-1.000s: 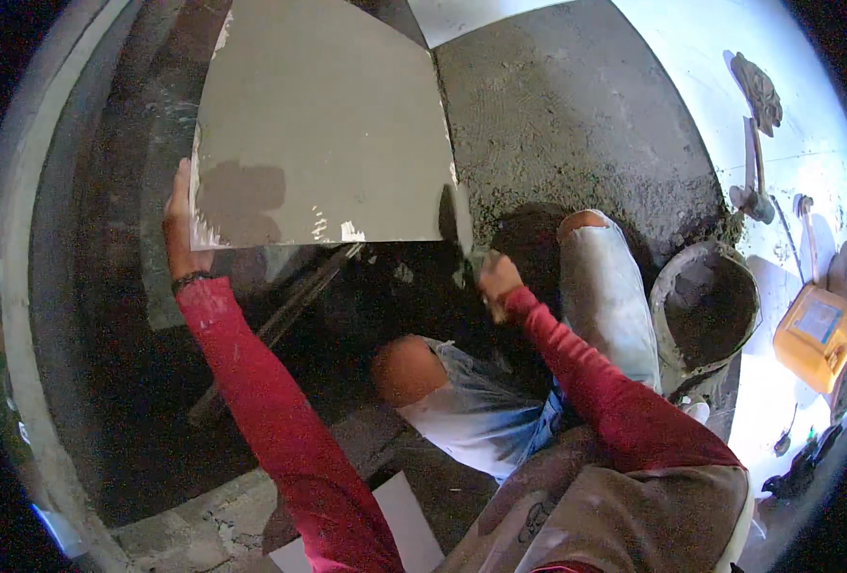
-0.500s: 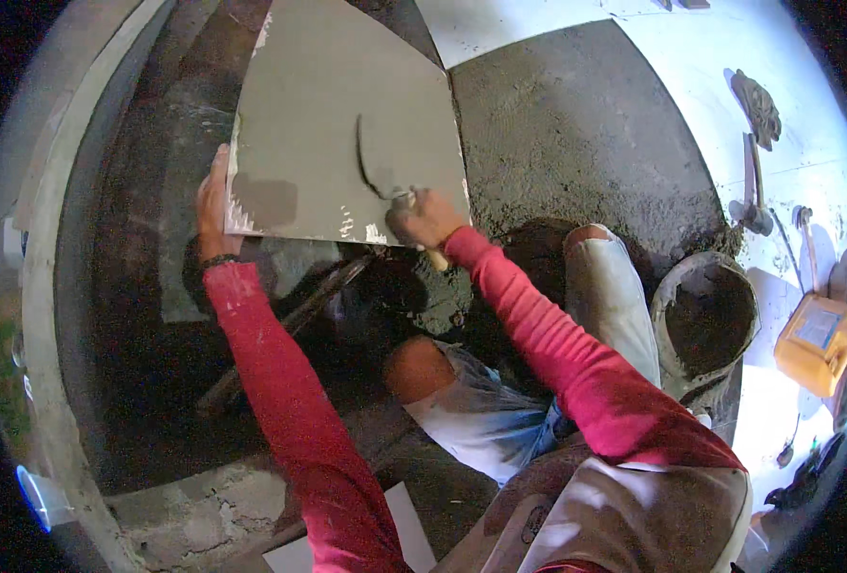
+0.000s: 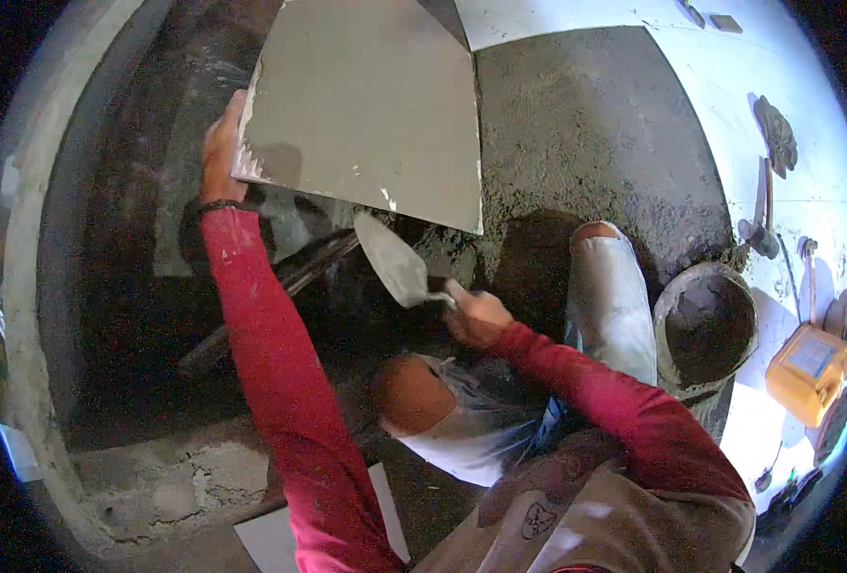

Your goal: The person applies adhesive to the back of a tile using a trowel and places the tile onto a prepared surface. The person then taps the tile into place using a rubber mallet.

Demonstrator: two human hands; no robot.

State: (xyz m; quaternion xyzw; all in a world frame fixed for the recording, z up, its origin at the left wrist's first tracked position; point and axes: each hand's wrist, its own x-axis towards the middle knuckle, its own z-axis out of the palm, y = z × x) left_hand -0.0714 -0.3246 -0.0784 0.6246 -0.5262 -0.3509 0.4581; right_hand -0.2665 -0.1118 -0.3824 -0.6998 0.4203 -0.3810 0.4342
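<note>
My left hand (image 3: pixel 221 158) grips the left edge of a large tile (image 3: pixel 366 105), fingers partly hidden at its rim. A smooth grey coat covers the tile's upward face, with pale bare patches along the near and left edges. Just off the near edge, my right hand (image 3: pixel 479 318) is closed round the handle of a pointed trowel (image 3: pixel 392 260). The blade points away from me and to the left, its broad face in view. Most of the handle is hidden in my fist.
Rough grey mortar (image 3: pixel 586 124) lies right of the tile, bordered by white floor tiles (image 3: pixel 729 86). A bucket (image 3: pixel 663 334) stands by my right knee. Farther right are a hammer (image 3: pixel 763 224), a yellow jug (image 3: pixel 805 374) and a crumpled grey item (image 3: pixel 777 136). A wooden bar (image 3: pixel 280 298) lies below the tile.
My right hand has drawn the trowel off the tile's face, back toward me and to the right. The tile sits tilted a little differently, with my left hand still on its edge.
</note>
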